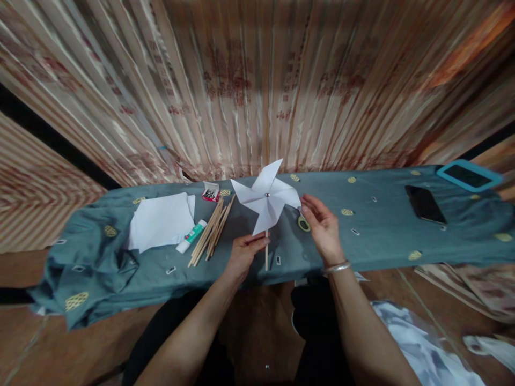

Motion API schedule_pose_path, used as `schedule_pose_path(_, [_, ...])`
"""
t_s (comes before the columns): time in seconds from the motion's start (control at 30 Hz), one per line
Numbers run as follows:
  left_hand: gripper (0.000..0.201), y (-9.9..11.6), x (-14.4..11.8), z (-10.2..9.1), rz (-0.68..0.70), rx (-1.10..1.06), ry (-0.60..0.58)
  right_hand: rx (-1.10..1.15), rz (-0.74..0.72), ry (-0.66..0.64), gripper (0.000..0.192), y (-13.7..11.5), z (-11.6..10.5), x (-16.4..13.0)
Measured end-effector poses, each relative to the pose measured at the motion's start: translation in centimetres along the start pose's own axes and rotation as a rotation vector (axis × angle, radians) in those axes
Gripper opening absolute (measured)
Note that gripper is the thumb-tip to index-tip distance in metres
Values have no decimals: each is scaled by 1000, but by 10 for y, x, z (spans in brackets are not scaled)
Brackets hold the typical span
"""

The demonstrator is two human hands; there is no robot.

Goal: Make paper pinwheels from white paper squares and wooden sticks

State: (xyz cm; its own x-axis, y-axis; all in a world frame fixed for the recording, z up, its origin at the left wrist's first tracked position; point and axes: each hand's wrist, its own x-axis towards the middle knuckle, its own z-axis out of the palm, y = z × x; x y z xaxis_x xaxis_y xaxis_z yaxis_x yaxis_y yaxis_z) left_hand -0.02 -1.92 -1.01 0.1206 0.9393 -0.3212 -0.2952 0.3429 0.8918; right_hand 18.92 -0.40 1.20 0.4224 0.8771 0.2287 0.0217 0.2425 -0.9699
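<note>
A white paper pinwheel (267, 206) with a shiny pin at its centre stands upright over the table, mounted on a thin wooden stick (266, 257). My left hand (244, 252) grips that stick just below the blades, thumb and fingers closed round it. At the pinwheel's right side, my right hand (322, 222) has its thumb and fingertips at the tip of one blade; whether they pinch it or only touch it I cannot make out. Scissors with yellow-green handles (304, 223) lie behind the pinwheel, partly hidden by it.
Left of the pinwheel lie several wooden sticks (211, 230), a glue stick (192, 236), a stack of white paper (163, 221) and an open small box of pins (211, 192). A phone (425, 204) and a blue-framed tablet (469, 176) lie far right. Curtains hang behind the cloth-covered table (378, 230).
</note>
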Motion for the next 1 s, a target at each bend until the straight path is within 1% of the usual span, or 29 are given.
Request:
schedule_pose_path(0.07, [35, 0, 0, 1, 4, 13, -6, -1, 22, -5, 44, 0, 2, -1])
schedule_pose_path(0.3, [33, 0, 4, 1, 17, -15, 31, 17, 105, 68, 39, -4, 3, -5])
schedule_pose_path(0.4, [32, 1, 4, 0, 14, -26, 44, 21, 128, 55, 38, -5, 5, -9])
schedule_pose_path(0.57, [31, 3, 3, -1, 51, 3, 36, -1, 139, -14, 36, -7, 13, -18])
schedule_pose_path(0.7, [31, 3, 4, -2, 76, 22, 62, -21, 142, -80, 34, -8, 21, -25])
schedule_pose_path(0.77, [31, 3, 5, -3, 82, 23, 71, -4, 153, -114, 33, -8, 25, -29])
schedule_pose_path(0.87, [29, 4, 5, -3, 100, 23, 53, 41, 189, -160, 34, -7, 31, -35])
schedule_pose_path(0.93, [28, 4, 4, -2, 114, 18, 22, 54, 210, -218, 33, -7, 35, -40])
schedule_pose_path(1.0, [27, 4, 3, -2, 126, 11, -13, 43, 210, -319, 30, -7, 38, -44])
